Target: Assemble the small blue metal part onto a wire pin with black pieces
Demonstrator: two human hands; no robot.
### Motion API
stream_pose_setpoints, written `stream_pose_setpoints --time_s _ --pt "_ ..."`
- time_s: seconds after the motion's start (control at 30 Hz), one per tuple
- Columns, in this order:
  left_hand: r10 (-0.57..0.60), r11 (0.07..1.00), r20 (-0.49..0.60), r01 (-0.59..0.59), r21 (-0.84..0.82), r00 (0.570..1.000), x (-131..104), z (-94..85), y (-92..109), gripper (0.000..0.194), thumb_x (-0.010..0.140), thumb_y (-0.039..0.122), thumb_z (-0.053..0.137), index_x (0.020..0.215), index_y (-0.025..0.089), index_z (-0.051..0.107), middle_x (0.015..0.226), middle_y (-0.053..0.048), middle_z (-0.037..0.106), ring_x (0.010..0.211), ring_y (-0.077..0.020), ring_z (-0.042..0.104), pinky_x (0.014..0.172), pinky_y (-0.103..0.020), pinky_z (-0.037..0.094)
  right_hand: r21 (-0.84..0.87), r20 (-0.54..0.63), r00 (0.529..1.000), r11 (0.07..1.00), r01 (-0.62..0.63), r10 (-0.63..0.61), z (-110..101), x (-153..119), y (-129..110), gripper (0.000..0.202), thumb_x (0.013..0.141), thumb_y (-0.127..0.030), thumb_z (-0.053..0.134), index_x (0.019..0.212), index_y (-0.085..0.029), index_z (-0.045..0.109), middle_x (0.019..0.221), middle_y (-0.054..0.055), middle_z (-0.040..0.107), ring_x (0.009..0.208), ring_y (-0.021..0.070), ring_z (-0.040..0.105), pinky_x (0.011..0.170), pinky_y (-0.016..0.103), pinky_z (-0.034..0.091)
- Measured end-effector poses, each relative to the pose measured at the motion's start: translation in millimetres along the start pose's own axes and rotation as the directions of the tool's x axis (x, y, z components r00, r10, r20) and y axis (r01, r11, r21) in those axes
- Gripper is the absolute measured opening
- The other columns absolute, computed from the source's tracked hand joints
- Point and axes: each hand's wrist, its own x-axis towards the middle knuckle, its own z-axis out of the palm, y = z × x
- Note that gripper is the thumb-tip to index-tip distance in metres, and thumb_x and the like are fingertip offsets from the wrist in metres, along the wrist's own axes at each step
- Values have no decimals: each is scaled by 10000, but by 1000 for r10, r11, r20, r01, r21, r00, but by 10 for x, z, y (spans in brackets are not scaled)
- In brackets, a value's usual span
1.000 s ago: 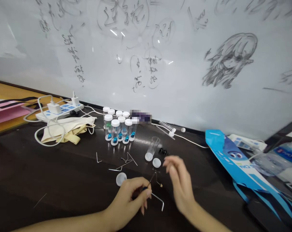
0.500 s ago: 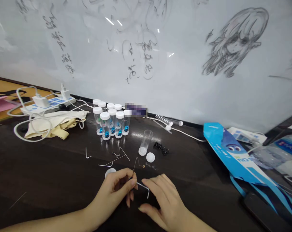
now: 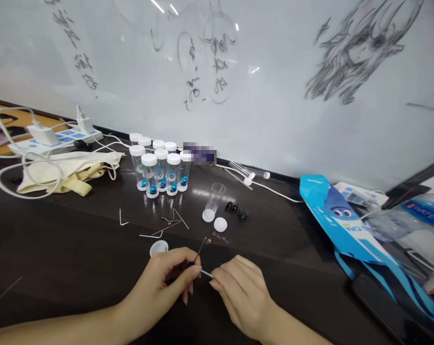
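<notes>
Blue part (image 3: 190, 264): between left-hand thumb and forefinger, above table (image 3: 95, 268). Left hand (image 3: 170, 278): closed in pinch on blue part; bent wire (image 3: 201, 247) projects from fingers. Right hand (image 3: 242, 292): pinching hex key (image 3: 206, 274), which spans gap between hands. White dish (image 3: 158, 247): just beyond left hand; contents unclear. Open tube (image 3: 215, 199): clear, standing on white base; loose cap (image 3: 220, 224) just beside, black parts (image 3: 236, 211) near. Capped tubes (image 3: 149, 173): standing in cluster, several containing blue pieces (image 3: 153, 189) at bottom.
</notes>
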Motion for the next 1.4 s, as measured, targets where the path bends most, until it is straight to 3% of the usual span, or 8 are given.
stream_pose_setpoints --time_s 0.1,0.33,0.5,0.57,0.67,0.87,1.17,1.4 --pt "35 996 5 -35 77 999 -10 -5 5 247 923 371 534 813 169 624 645 17 560 537 -109 557 507 -198 474 16 17 999 999 -42 42 -3 23 -48 209 937 -95 420 846 -154 598 649 51 617 573 182 563 631 347 471" --pt "134 968 33 -138 209 990 -31 -31 37 220 937 318 510 800 184 619 695 9 582 560 -108 583 536 -199 468 379 171 958 882 -281 232 -27 66 -66 336 1000 -170 354 716 -181 534 592 -18 514 538 115 516 578 253 406" --pt "83 983 21 -85 165 996 -10 -26 35 236 934 345 511 794 182 610 656 16 572 539 -112 572 514 -203 462 327 147 955 898 -294 259 5 48 -33 254 1013 -238 394 851 -177 580 664 -7 575 580 121 553 592 251 426" --pt "31 996 4 -31 86 1000 8 -20 35 246 925 374 520 803 177 603 619 23 560 519 -114 560 502 -207 466 211 41 969 946 -247 244 14 46 -9 180 999 -295 464 1021 -164 586 740 17 627 621 136 586 613 263 457" --pt "-23 1000 -13 23 -3 1000 27 -14 41 267 913 403 531 800 169 592 578 32 546 483 -109 537 480 -209 461 -50 -84 995 997 -56 51 -4 58 36 188 969 -225 539 1137 -169 601 886 67 689 754 175 632 676 309 476" --pt "-44 998 8 44 -41 999 24 -14 48 267 898 397 557 773 163 588 556 36 543 466 -100 528 463 -198 449 -192 -15 982 964 182 -188 -64 69 64 227 945 -74 492 1087 -64 669 999 122 724 879 247 627 711 383 458" --pt "-30 999 -14 30 -18 999 16 -4 -8 203 874 358 602 832 162 637 567 37 553 471 -98 535 472 -201 470 -66 0 993 991 114 -114 -53 49 66 162 933 -87 543 1053 -69 651 961 129 723 824 234 629 686 357 484" --pt "35 991 -16 -33 130 999 -8 4 -12 190 885 347 590 831 177 656 633 28 568 505 -104 562 488 -205 480 -92 5 998 994 56 -56 42 -51 41 178 944 -78 469 1052 -82 610 698 68 669 601 184 571 644 346 470"
